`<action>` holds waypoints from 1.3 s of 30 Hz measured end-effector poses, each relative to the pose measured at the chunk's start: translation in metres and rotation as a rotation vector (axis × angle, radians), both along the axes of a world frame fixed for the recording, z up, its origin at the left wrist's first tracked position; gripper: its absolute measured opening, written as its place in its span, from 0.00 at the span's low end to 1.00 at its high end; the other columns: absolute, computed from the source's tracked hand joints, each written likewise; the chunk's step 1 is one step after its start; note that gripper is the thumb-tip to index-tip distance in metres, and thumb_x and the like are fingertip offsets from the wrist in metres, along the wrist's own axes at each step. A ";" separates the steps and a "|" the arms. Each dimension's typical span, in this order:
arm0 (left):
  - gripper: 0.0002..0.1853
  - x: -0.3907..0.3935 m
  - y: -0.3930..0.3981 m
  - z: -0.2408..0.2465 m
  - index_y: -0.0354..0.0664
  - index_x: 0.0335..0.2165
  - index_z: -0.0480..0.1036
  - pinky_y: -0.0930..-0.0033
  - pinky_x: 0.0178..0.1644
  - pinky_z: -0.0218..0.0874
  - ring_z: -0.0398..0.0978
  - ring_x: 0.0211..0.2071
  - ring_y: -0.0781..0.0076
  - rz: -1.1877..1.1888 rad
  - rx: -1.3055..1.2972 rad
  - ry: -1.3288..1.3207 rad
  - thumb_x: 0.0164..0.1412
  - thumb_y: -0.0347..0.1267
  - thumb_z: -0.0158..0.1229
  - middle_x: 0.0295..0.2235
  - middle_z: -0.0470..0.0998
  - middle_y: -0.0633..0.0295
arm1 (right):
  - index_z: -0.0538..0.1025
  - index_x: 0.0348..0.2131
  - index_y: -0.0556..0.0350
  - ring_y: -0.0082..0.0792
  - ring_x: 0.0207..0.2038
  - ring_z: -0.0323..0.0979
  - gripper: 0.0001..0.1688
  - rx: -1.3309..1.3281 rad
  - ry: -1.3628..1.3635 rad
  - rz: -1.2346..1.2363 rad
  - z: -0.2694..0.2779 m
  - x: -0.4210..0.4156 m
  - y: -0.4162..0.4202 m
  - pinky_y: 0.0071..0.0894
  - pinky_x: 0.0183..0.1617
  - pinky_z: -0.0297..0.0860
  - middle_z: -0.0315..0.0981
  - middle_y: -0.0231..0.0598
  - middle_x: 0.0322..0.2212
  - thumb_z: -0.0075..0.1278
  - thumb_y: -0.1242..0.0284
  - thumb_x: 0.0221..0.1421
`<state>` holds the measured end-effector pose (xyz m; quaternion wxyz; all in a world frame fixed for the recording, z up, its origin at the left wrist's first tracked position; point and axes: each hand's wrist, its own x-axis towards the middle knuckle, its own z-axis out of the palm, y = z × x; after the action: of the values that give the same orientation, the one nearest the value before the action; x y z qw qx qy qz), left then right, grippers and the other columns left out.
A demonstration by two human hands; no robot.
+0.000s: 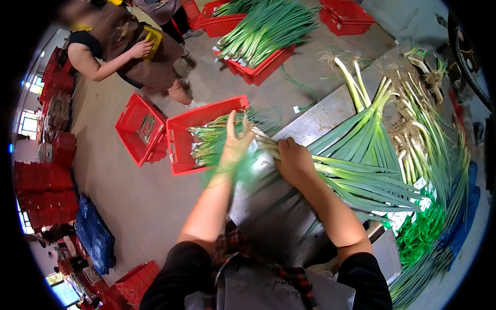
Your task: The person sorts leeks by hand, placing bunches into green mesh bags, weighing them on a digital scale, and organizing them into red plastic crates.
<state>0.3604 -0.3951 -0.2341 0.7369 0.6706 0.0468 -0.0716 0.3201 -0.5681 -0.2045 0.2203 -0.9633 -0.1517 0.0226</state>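
Observation:
My right hand (296, 164) grips a bunch of leeks (348, 178) by the pale stalks, leaves trailing right over the metal table (321, 116). At the root end, my left hand (234, 145) has its index finger raised and its thumb apart. A blurred green tie (250, 164) hangs around that hand and wrist; whether it also circles the stalks I cannot tell. By the stalks shows a white tag (254, 146). Beyond the held bunch, more leeks (372, 131) lie with their roots pointing away from me.
Left of the table, a red crate (209, 110) holds tagged bunches beside another red crate (141, 131). A heaped crate (257, 75) stands ahead. A person (131, 50) stands at upper left. Green ties (420, 236), loose leeks (410, 151) and a scale (418, 56) are at right.

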 end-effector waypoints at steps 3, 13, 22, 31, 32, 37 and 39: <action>0.38 -0.015 0.019 0.004 0.47 0.54 0.45 0.67 0.51 0.51 0.60 0.48 0.66 -0.132 -0.135 -0.044 0.47 0.35 0.54 0.47 0.61 0.51 | 0.64 0.32 0.58 0.49 0.27 0.66 0.20 0.054 0.004 0.100 0.015 -0.014 0.009 0.43 0.30 0.65 0.63 0.47 0.27 0.52 0.70 0.36; 0.38 -0.078 0.073 0.064 0.42 0.50 0.54 0.47 0.47 0.57 0.54 0.52 0.52 -0.634 -0.944 0.406 0.46 0.52 0.52 0.52 0.54 0.49 | 0.64 0.38 0.58 0.44 0.33 0.63 0.23 0.083 -0.032 0.300 0.054 -0.058 0.037 0.37 0.36 0.58 0.63 0.42 0.29 0.50 0.71 0.39; 0.21 -0.124 0.074 0.038 0.44 0.46 0.57 0.65 0.30 0.67 0.69 0.35 0.71 -0.703 -0.443 0.212 0.55 0.39 0.46 0.37 0.67 0.62 | 0.62 0.39 0.61 0.41 0.39 0.61 0.24 -0.109 -0.143 0.016 0.026 -0.119 0.075 0.35 0.45 0.55 0.61 0.45 0.34 0.45 0.76 0.37; 0.13 -0.141 0.080 0.052 0.39 0.38 0.66 0.64 0.31 0.66 0.71 0.32 0.69 -0.715 -0.548 0.268 0.54 0.33 0.48 0.35 0.71 0.61 | 0.66 0.41 0.53 0.42 0.40 0.62 0.24 0.237 -0.195 0.071 0.044 -0.153 0.071 0.38 0.45 0.57 0.64 0.42 0.36 0.51 0.71 0.40; 0.12 -0.139 0.080 0.045 0.39 0.37 0.66 0.64 0.31 0.66 0.71 0.31 0.68 -0.774 -0.404 0.050 0.54 0.33 0.48 0.34 0.71 0.60 | 0.68 0.39 0.54 0.41 0.38 0.63 0.21 0.264 -0.232 0.094 0.046 -0.153 0.068 0.36 0.43 0.58 0.66 0.41 0.33 0.51 0.71 0.40; 0.13 -0.145 0.076 0.070 0.41 0.39 0.65 0.61 0.33 0.66 0.72 0.33 0.63 -0.630 -0.746 0.689 0.54 0.32 0.47 0.35 0.72 0.57 | 0.72 0.29 0.54 0.39 0.27 0.67 0.12 0.246 -0.399 -0.001 0.045 -0.160 0.062 0.33 0.32 0.63 0.69 0.36 0.22 0.52 0.73 0.38; 0.14 -0.150 0.075 0.074 0.42 0.41 0.64 0.60 0.34 0.66 0.72 0.34 0.62 -0.645 -0.642 0.568 0.54 0.32 0.48 0.35 0.71 0.57 | 0.73 0.27 0.52 0.39 0.25 0.67 0.09 0.264 -0.351 -0.112 0.045 -0.159 0.062 0.35 0.31 0.63 0.68 0.37 0.21 0.51 0.74 0.39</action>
<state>0.2103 -0.3198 -0.1600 0.8039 0.3460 0.0116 -0.4837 0.1606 -0.5064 -0.1598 0.3155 -0.9223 -0.1354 -0.1775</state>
